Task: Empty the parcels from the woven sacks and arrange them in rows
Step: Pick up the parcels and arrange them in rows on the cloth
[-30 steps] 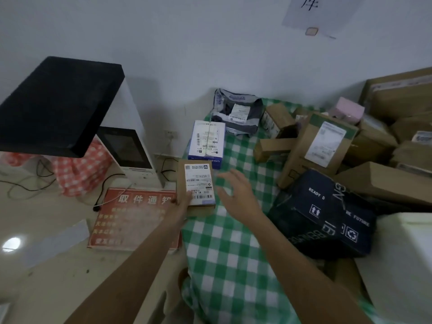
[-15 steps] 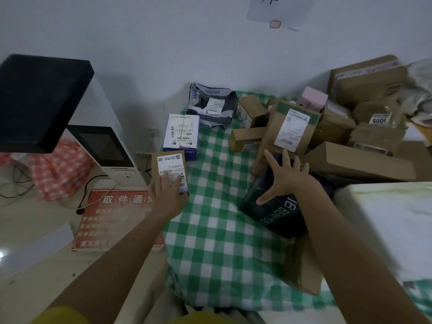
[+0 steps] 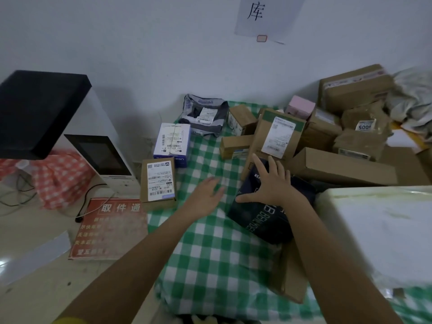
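A green-and-white checked cloth (image 3: 210, 253) covers the floor. Along its left edge lie a small brown parcel (image 3: 157, 183) with a white label, a blue-and-white box (image 3: 172, 142) and a grey plastic mailer (image 3: 205, 115), one behind the other. A black box (image 3: 268, 218) with white print lies tilted at the middle right. My right hand (image 3: 272, 183) rests flat on its top with fingers spread. My left hand (image 3: 205, 195) hovers open over the cloth just left of the black box, holding nothing. A heap of brown cartons (image 3: 339, 141) fills the back right.
A white kiosk with a screen (image 3: 98, 157) and a black top stands at the left. A red sign (image 3: 107, 228) lies flat on the floor beside the cloth. Cables run behind the kiosk. A white slab (image 3: 383, 230) lies at the right. A pink box (image 3: 300, 108) sits among the cartons.
My left hand has let go of the small brown parcel and moved right toward the black box. My right hand has settled flat on the black box.
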Demonstrator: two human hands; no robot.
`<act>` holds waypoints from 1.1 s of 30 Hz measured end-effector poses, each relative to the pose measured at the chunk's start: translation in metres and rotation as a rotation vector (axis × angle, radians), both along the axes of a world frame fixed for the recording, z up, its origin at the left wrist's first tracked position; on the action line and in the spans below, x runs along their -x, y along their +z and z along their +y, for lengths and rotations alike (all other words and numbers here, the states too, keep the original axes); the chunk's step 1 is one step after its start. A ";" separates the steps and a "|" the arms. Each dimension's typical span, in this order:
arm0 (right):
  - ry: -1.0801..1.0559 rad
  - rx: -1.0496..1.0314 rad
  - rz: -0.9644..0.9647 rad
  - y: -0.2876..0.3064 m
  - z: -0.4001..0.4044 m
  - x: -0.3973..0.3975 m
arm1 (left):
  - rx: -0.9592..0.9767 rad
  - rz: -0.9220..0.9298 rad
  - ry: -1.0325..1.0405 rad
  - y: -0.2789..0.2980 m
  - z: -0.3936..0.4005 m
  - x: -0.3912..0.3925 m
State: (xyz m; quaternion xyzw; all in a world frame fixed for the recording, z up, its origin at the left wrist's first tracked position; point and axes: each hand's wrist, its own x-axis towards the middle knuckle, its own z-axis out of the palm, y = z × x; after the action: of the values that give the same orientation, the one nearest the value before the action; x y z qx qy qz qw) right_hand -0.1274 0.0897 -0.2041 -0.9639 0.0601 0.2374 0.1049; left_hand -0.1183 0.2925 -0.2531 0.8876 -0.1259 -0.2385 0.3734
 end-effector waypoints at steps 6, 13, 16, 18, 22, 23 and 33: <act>0.002 -0.050 -0.080 -0.014 -0.014 0.023 | 0.211 0.220 -0.010 0.030 -0.065 -0.010; -0.166 -0.228 -0.278 -0.018 -0.027 0.038 | 0.265 0.235 0.098 0.023 -0.081 -0.002; -0.160 -0.174 -0.362 -0.020 -0.026 0.048 | 0.263 0.235 0.166 0.018 -0.081 0.001; -0.137 -0.160 -0.419 -0.021 -0.026 0.055 | 0.268 0.230 0.208 0.017 -0.079 0.002; -0.117 -0.029 -0.540 -0.024 -0.026 0.063 | 0.331 0.224 0.331 0.016 -0.068 0.006; -0.130 -0.007 -0.552 -0.024 -0.024 0.062 | 0.344 0.237 0.361 0.017 -0.064 0.006; -0.229 -0.447 -0.672 -0.020 0.003 0.059 | 0.488 0.355 0.617 0.016 -0.030 0.024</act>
State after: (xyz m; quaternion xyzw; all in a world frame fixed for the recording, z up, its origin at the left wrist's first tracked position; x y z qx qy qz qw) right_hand -0.1865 0.0927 -0.2245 -0.9283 0.0761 -0.0964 0.3510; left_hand -0.1428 0.2627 -0.2371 0.7144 0.1591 -0.2279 0.6421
